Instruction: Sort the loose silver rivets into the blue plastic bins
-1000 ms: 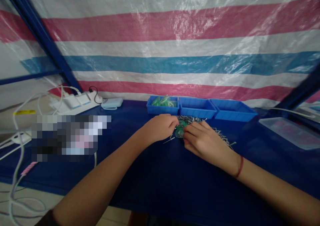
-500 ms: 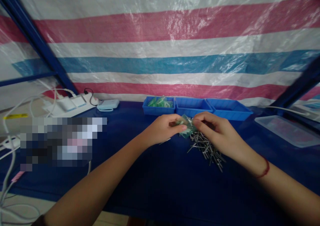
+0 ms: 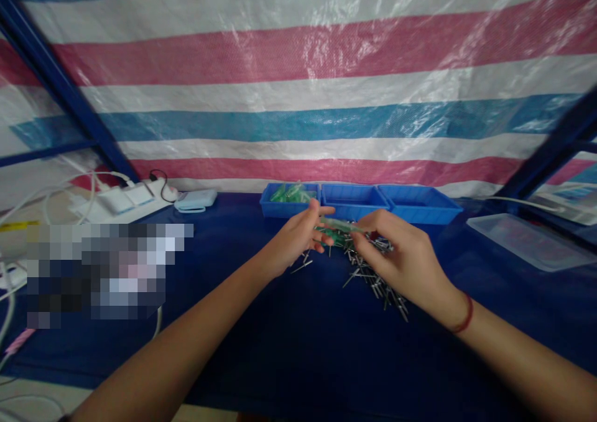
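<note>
A small green plastic bag (image 3: 339, 225) is pinched between the thumb and fingers of my right hand (image 3: 396, 245). Its left end reaches the fingers of my left hand (image 3: 298, 235), which are spread apart with the thumb raised. Below and between the hands lies a loose pile of thin metal rods (image 3: 380, 282) on the dark blue table (image 3: 289, 341). More green material shows just under the held bag, partly hidden by my fingers. A few rods (image 3: 302, 265) lie separately, near my left hand.
Behind the hands stand a blue bin with green bags (image 3: 291, 194) and two other blue bins (image 3: 353, 196) (image 3: 417, 202). A clear plastic lid (image 3: 527, 242) lies at right. At left are a light blue case (image 3: 196, 201), a white power strip (image 3: 130, 198) and cables.
My left hand has let go of the green bag and its fingers have spread. My right hand still pinches the bag, now turned flatter. The view has shifted slightly.
</note>
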A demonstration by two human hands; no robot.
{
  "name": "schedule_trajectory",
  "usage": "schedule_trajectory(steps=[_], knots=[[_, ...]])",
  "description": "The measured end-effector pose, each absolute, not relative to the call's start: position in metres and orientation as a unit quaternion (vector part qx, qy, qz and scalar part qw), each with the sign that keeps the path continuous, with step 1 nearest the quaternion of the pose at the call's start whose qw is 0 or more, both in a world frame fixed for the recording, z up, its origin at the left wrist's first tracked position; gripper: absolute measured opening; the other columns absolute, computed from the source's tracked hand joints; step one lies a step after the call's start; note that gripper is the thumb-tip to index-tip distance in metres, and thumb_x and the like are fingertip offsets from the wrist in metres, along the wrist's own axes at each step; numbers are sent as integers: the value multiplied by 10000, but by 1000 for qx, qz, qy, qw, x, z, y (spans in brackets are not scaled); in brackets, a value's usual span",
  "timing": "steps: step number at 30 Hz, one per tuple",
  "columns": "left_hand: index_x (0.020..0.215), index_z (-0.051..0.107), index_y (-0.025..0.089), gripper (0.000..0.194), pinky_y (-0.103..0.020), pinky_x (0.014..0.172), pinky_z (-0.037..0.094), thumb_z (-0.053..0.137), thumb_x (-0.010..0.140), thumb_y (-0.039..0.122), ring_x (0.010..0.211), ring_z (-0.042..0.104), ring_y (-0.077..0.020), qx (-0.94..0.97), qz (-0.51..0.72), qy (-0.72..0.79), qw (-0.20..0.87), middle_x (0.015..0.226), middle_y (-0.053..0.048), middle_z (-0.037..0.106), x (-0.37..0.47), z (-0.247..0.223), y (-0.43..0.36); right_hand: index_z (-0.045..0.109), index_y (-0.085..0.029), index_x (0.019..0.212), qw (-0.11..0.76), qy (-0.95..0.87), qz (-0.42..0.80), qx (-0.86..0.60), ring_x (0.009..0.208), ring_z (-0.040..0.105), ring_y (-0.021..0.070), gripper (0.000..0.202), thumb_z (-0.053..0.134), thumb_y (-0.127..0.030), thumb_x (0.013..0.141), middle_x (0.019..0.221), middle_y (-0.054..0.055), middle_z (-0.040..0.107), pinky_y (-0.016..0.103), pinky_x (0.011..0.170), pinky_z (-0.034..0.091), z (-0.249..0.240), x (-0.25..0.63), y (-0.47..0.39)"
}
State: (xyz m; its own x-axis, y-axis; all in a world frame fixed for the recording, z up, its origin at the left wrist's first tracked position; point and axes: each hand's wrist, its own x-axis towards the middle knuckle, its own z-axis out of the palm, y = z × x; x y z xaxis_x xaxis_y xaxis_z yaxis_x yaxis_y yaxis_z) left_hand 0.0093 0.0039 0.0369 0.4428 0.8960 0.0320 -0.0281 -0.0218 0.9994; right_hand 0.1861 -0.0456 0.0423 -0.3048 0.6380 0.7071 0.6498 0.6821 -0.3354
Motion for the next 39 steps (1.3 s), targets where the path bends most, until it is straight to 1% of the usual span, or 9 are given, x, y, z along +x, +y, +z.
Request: schedule_trajectory(steps=[4, 9, 12, 18, 22, 27, 31, 34, 39], knots=[[992, 630, 140, 632, -238, 513, 440, 251, 879, 634, 620, 577, -129, 562, 303, 353, 684, 869, -110, 658, 6, 38, 4, 592, -202, 966, 369, -845, -175, -345, 830, 598, 176, 157, 486, -146, 865, 919, 82, 626, 313, 717, 497, 43, 194, -49], [999, 577, 160, 246, -218, 643, 468, 638, 793, 281, 700, 598, -94, 576, 324, 297, 690, 825, -36, 644, 8, 38, -4, 597, -202, 1026, 354, -844, -219, -337, 848, 606, 183, 213, 500, -122, 854, 948, 87, 636, 316, 724, 509, 40, 197, -49], [973, 557, 155, 209, -230, 679, 482, 632, 784, 201, 718, 610, -93, 576, 377, 309, 656, 814, -19, 635, 11, 38, -5, 603, -200, 992, 389, -833, -130, -371, 877, 613, 189, 189, 484, -135, 860, 965, 84, 637, 342, 773, 509, 41, 193, -45], [946, 547, 150, 200, -240, 663, 491, 637, 768, 177, 699, 620, -106, 607, 430, 373, 555, 812, -19, 651, 12, 40, 0, 563, -187, 935, 458, -726, 265, -438, 635, 642, 145, 191, 499, -354, 869, 758, 34, 654, 286, 587, 534, 35, 183, -35], [937, 540, 145, 200, -224, 628, 490, 634, 770, 200, 697, 623, -107, 635, 430, 357, 534, 839, -33, 655, 12, 36, 1, 572, -177, 847, 442, -710, 355, -418, 625, 634, 135, 220, 553, -395, 831, 690, 23, 653, 265, 582, 519, 31, 177, -35], [1131, 534, 165, 341, -249, 580, 470, 515, 855, 364, 630, 607, -125, 748, 363, 437, 343, 798, -37, 659, 3, 36, 2, 573, -183, 772, 468, -698, 278, -466, 548, 585, 135, 237, 579, -419, 801, 611, 10, 617, 264, 514, 466, 32, 179, -22], [972, 639, 173, 309, -285, 616, 438, 433, 886, 388, 636, 604, -154, 822, 271, 478, 151, 716, -36, 662, -5, 42, -2, 569, -182, 794, 456, -705, 188, -509, 543, 592, 156, 231, 550, -411, 812, 610, 22, 618, 284, 509, 452, 41, 179, 6], [839, 667, 183, 314, -303, 618, 438, 418, 884, 368, 653, 615, -180, 844, 208, 485, 96, 710, -49, 661, -7, 44, -6, 575, -173, 857, 427, -728, 83, -530, 594, 628, 176, 182, 505, -340, 836, 683, 53, 667, 310, 556, 474, 51, 169, 33], [839, 667, 191, 306, -341, 621, 462, 411, 878, 355, 719, 645, -240, 851, 180, 488, 70, 751, -69, 673, -6, 42, -9, 615, -170, 868, 384, -761, 10, -523, 728, 640, 225, 138, 506, -219, 800, 803, 99, 691, 368, 658, 469, 58, 139, 78]])
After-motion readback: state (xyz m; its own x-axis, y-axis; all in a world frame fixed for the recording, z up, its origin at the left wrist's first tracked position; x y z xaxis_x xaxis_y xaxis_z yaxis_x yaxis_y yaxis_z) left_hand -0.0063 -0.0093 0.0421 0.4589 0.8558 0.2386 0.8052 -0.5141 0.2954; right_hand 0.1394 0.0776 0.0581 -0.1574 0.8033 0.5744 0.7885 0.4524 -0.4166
